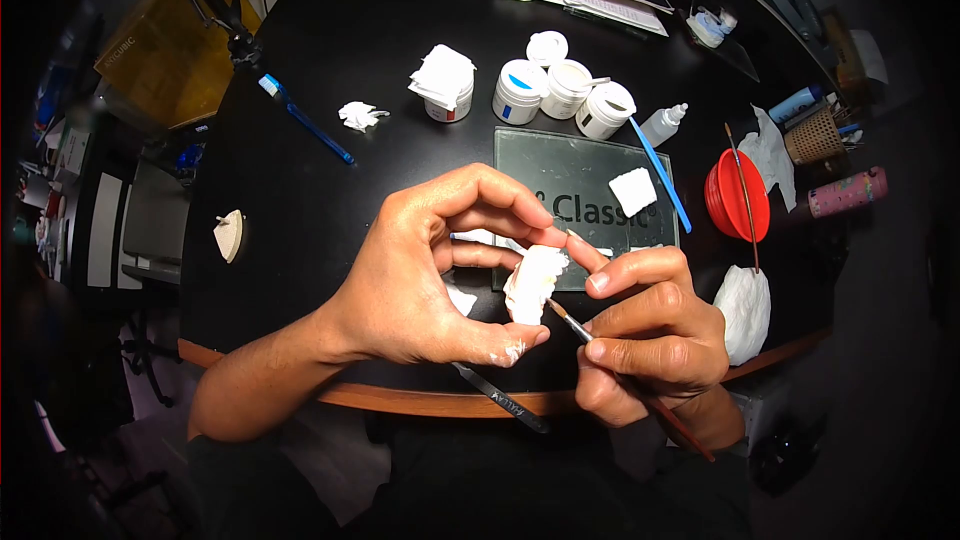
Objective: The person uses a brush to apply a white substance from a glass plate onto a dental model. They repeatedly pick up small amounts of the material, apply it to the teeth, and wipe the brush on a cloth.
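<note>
A small white, lumpy piece (532, 283) is pinched between the thumb and fingers of my left hand (420, 270), above the table's front edge. White residue marks that thumb. My right hand (655, 335) grips a thin brush (640, 390) with a reddish-brown handle and metal collar; its dark tip is at the piece's right side. One right finger reaches toward the left fingertips. Behind the hands lies a glass slab (520, 155) with dark lettering, bearing a folded white pad (633, 191). Under my left hand a black-handled tool (505, 400) juts over the edge.
White jars (520, 92) stand behind the slab, near a dropper bottle (664, 125). A blue stick (660, 175) crosses the slab's right side. Rightward are a red bowl (728, 195) with a brush across it and white material (743, 315). A blue toothbrush (308, 122) lies at left.
</note>
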A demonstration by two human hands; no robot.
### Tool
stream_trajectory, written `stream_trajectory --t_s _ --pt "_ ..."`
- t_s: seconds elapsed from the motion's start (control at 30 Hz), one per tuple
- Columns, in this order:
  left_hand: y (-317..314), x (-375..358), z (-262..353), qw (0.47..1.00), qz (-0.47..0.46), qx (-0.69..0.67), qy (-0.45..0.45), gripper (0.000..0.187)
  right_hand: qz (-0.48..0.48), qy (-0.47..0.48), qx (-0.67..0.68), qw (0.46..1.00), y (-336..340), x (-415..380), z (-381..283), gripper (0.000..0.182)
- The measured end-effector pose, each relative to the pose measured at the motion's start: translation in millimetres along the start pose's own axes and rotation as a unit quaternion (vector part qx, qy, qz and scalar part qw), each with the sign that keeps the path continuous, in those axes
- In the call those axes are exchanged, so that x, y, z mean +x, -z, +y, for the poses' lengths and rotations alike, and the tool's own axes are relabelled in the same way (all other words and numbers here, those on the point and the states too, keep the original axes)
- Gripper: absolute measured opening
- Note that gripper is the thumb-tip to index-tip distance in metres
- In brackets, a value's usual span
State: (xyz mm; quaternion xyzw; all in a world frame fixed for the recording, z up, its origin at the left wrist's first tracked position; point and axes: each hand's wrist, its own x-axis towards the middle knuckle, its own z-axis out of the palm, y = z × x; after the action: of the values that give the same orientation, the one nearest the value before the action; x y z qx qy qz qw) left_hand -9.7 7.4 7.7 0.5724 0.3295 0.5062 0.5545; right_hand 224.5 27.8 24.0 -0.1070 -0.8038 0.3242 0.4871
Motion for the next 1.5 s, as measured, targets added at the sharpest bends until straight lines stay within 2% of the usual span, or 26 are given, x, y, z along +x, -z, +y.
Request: stream_trajectory --t_s 1.0,1.1,1.5 --pt "0.3 -0.6 0.0 1.0 0.001 -0.013 0.008 0.067 -0.018 -0.005 -0.006 1.0 1.4 1.4 -2.4 0.016" --pt "2.5 0.6 1.8 1.0 -0.026 -0.008 -0.009 0.069 -0.009 -0.003 -0.001 1.0 1.0 -0.8 -2.4 0.016" --pt "3.0 1.0 1.3 0.999 -0.032 -0.018 -0.012 0.068 -0.019 -0.001 0.007 1.0 2.7 0.2 -2.7 0.013"
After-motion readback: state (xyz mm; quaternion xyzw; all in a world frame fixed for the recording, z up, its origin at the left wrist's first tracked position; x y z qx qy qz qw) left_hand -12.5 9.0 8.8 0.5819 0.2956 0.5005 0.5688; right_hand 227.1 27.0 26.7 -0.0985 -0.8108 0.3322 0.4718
